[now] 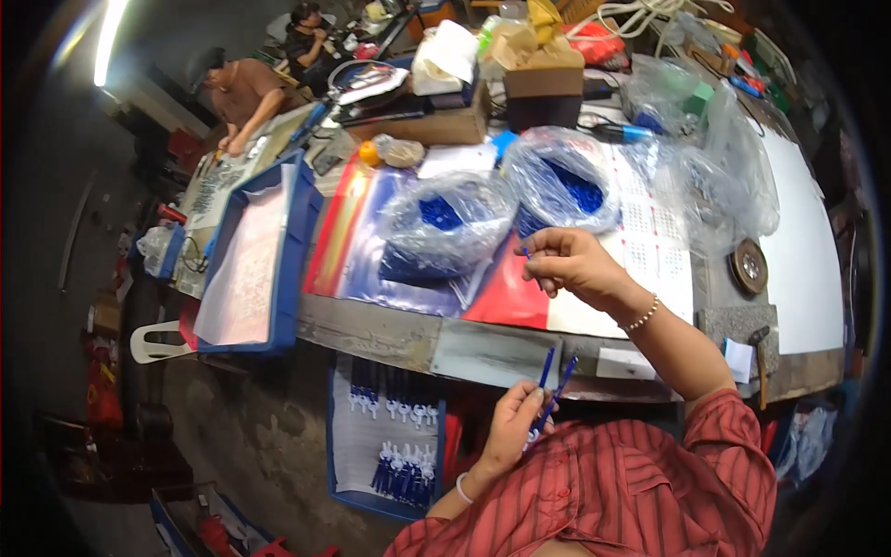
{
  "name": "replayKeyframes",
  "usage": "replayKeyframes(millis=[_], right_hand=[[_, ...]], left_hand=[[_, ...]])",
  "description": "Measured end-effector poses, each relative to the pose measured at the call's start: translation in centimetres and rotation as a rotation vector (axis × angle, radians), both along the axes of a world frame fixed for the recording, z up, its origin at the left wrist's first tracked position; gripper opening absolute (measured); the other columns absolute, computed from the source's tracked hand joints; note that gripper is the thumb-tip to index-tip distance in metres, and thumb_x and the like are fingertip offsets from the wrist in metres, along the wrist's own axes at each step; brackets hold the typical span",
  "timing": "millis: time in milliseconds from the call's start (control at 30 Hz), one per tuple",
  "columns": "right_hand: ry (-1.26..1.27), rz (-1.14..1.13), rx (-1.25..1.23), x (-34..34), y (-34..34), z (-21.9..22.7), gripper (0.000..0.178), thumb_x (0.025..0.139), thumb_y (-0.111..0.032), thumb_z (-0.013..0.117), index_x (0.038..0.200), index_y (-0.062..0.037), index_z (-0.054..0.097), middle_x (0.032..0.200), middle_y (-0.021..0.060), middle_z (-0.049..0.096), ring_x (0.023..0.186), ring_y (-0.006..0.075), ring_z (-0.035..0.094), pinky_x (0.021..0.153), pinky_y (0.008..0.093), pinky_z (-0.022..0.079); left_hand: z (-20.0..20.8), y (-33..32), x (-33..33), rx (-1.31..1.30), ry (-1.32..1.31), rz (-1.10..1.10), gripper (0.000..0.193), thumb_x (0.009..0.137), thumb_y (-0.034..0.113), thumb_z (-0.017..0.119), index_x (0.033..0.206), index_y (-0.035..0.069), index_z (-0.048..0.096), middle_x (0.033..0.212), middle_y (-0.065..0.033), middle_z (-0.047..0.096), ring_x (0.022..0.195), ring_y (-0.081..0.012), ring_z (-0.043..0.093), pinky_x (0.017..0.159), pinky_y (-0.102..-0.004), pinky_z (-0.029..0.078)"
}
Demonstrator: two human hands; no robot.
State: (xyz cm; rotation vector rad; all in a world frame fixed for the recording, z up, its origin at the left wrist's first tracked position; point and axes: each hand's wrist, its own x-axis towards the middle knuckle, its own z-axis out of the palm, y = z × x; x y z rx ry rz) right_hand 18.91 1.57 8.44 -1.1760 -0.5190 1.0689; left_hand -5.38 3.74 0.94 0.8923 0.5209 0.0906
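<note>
My left hand (509,429), low in front of my body, is closed around two slim dark blue strips (562,379) that stick up in a V. Something white shows at their lower end, partly covered by my fingers. Over the front of the table my right hand (583,269) pinches a tiny blue piece (526,252), too small to name. Just beyond it lies an open clear plastic bag (608,190) of small blue parts. A second such bag (394,218) sits to its left, with a dark blue block-like shape at its base.
Below the table edge stands a blue bin (342,497) with rows of blue-and-white pieces. A blue tray (286,297) lined with paper juts over the table's left edge. A hammer (762,367) lies at the right edge by a tape roll (748,266). Two people are at the far left.
</note>
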Motion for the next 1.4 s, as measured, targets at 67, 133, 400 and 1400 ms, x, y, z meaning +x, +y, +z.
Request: replayKeyframes(millis=[67,133,400,1400], right_hand=[[0.092,-0.022,-0.015,-0.5,-2.5,-0.3,0.024,0.081,-0.005,0.066,0.102,0.0026,0.057,0.078,0.0076,0.063,0.056,0.0077,0.056,0.05,0.0192,0.046],[0.221,-0.101,0.027,-0.8,-4.8,-0.8,0.021,0.083,-0.004,0.063,0.102,0.0016,0.057,0.079,0.0083,0.063,0.056,0.0075,0.056,0.05,0.0194,0.047],[0.238,-0.266,0.036,-2.8,-10.2,-1.4,0.013,0.09,-0.012,0.056,0.1,-0.0051,0.051,0.08,0.011,0.063,0.051,0.0071,0.054,0.045,0.0181,0.044],[-1.064,0.377,-0.383,-7.3,-13.5,-2.1,0.011,0.081,-0.007,0.056,0.085,-0.0008,0.049,0.071,0.0159,0.058,0.066,0.0354,0.059,0.054,0.0427,0.046]], left_hand=[[0.5,-0.1,0.8,0.013,0.024,0.004,0.015,0.096,0.015,0.043,0.097,0.002,0.051,0.081,-0.0095,0.061,0.055,-0.0108,0.057,0.053,-0.0217,0.047],[0.7,-0.1,1.8,0.03,0.037,-0.017,0.015,0.096,0.015,0.044,0.097,0.002,0.051,0.081,-0.0092,0.061,0.056,-0.0105,0.057,0.053,-0.0212,0.047],[0.6,-1.6,3.4,0.106,-0.02,-0.063,0.019,0.096,0.018,0.046,0.1,0.001,0.052,0.08,-0.0033,0.056,0.06,-0.0066,0.055,0.054,-0.0188,0.046],[-0.7,-3.1,3.6,0.609,0.038,-0.362,0.023,0.087,0.001,0.053,0.108,-0.006,0.051,0.085,-0.0111,0.067,0.067,-0.0115,0.063,0.06,-0.0232,0.051]])
